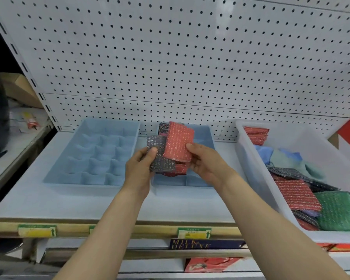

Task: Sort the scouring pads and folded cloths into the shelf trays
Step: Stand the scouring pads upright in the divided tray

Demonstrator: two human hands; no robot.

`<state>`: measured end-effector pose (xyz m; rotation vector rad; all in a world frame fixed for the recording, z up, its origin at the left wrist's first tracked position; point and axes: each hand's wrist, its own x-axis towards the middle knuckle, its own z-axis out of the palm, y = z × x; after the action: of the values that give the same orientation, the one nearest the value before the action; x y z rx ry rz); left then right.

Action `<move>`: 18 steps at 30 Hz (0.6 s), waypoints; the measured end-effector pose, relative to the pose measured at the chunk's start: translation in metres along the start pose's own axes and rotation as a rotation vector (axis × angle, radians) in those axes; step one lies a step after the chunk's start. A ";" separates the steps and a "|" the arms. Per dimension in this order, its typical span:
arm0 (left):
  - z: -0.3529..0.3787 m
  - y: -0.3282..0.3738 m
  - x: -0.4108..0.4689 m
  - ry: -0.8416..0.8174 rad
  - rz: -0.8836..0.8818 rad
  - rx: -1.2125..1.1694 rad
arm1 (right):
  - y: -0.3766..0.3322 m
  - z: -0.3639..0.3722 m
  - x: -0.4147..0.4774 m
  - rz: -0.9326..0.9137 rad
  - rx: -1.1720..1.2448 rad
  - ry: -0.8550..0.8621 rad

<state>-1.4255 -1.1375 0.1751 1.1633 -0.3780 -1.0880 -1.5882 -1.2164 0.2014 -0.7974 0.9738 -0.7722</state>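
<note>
My left hand grips a dark grey scouring pad by its lower edge. My right hand pinches a red scouring pad, thumb on its front. Both pads are held above the right blue tray, which holds more red and dark pads. The left blue tray, divided into several cells, has nothing in it. A white bin at the right holds red, dark and green pads and blue and pale green cloths.
The trays sit on a white shelf backed by a pegboard. Price labels line its front edge. Boxes lie on the shelf below. A cluttered table stands at the left.
</note>
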 end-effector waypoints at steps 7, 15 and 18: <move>-0.026 0.015 0.021 0.377 0.158 -0.096 | 0.008 -0.014 0.000 -0.386 -0.921 0.112; -0.023 0.008 0.017 0.297 0.120 -0.050 | 0.031 0.002 0.005 -0.651 -1.477 -0.026; -0.022 0.007 0.013 0.250 0.084 -0.017 | 0.040 0.007 0.009 -0.787 -1.568 -0.032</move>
<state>-1.4002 -1.1364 0.1690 1.2414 -0.2196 -0.8591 -1.5707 -1.2027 0.1657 -2.6442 1.1471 -0.4994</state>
